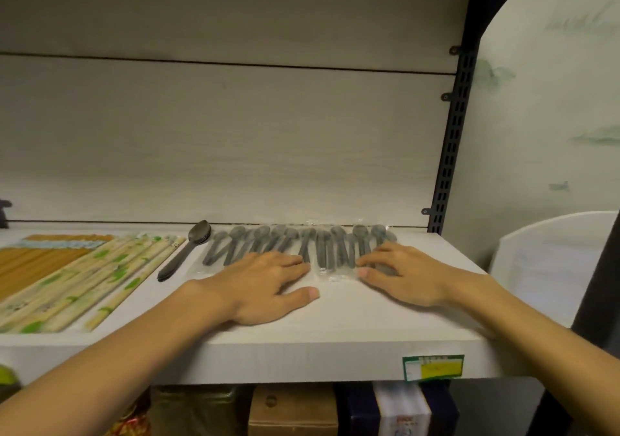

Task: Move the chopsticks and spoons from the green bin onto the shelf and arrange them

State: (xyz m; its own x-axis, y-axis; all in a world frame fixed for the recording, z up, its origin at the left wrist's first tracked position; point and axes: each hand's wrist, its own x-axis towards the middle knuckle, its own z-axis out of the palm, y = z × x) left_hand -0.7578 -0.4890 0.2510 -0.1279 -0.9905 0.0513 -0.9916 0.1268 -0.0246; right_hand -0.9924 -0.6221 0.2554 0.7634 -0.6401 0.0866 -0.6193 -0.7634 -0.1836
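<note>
Several grey spoons in clear wrappers (322, 246) lie side by side along the back of the white shelf (302, 338). My left hand (261, 288) rests flat on the shelf, its fingertips touching the handle ends of the middle spoons. My right hand (402, 276) lies beside it with relaxed fingers touching the wrappers of the rightmost spoons. A dark unwrapped spoon (186, 251) lies at a slant left of the row. Paper-sleeved chopsticks with green leaf print (84, 288) and bare wooden chopsticks (30, 264) fill the shelf's left part. The green bin is out of view.
A black slotted upright (451, 140) bounds the shelf on the right, with a white container (550, 261) beyond it. A green and yellow price label (434, 367) sits on the shelf's front edge. Boxes (292, 409) stand on the level below.
</note>
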